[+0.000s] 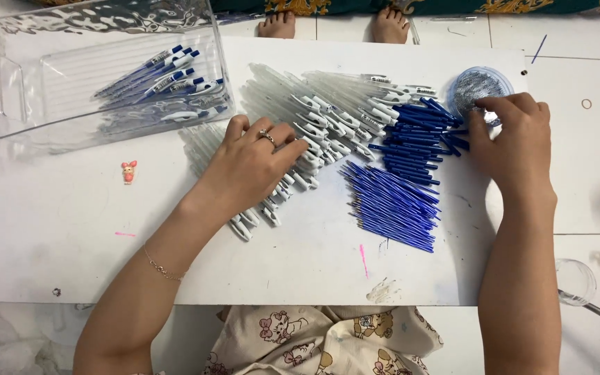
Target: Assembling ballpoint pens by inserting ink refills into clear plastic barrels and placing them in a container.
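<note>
My left hand (250, 161) rests palm down on a heap of clear pen barrels with white clips (328, 111), its fingers spread over them; whether it grips one I cannot tell. My right hand (512, 135) reaches to a small round dish of tiny metal springs (477, 87), fingertips pinched at its rim. Between the hands lie a pile of dark blue pen caps or tips (418, 139) and a fan of thin blue ink refills (390, 205). All sit on a white board (71, 250).
A clear plastic tray (8, 83) at the upper left holds several assembled blue and white pens (168, 80). A small red figurine (128, 171) lies on the board. Another person's bare feet (335, 24) are at the far edge. A round glass lid (576, 281) is at the right.
</note>
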